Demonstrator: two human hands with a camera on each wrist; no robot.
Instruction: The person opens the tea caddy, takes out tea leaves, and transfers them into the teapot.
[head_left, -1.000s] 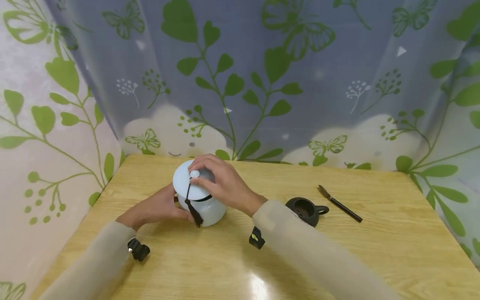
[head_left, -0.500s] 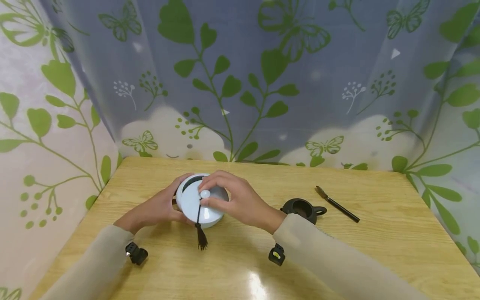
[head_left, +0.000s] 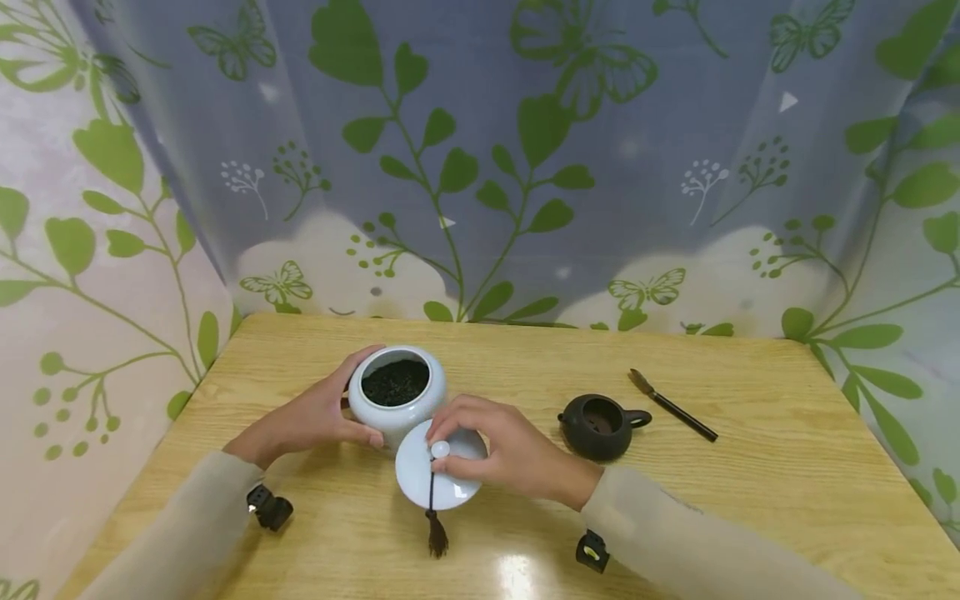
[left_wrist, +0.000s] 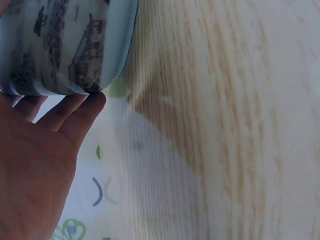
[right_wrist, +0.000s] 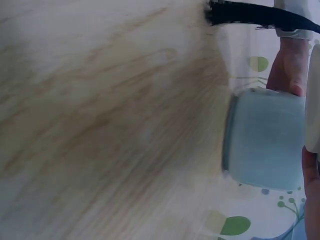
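Observation:
A pale blue-white ceramic tea jar (head_left: 411,415) stands uncovered on the left part of the table. Dark tea leaves (head_left: 396,383) show inside. My left hand (head_left: 318,419) grips the jar's left side, thumb at the front; in the left wrist view its fingers touch the jar's printed wall (left_wrist: 60,45). Between thumb and fingers, my right hand (head_left: 517,446) pinches the knob of the round lid (head_left: 422,479). That lid is in front of the jar, overlapping its lower right side in the head view. A dark tassel (head_left: 437,535) hangs from the knob.
To the right stands a small dark teapot (head_left: 596,446), its top uncovered and its handle pointing right. Behind it lies a brush (head_left: 678,411) with a black handle. A patterned curtain (head_left: 480,167) closes off the wooden table's (head_left: 787,467) back and sides.
The lid has come off the jar, slid toward me and to the right in my right hand, exposing the tea leaves. My left hand has kept its grip on the jar.

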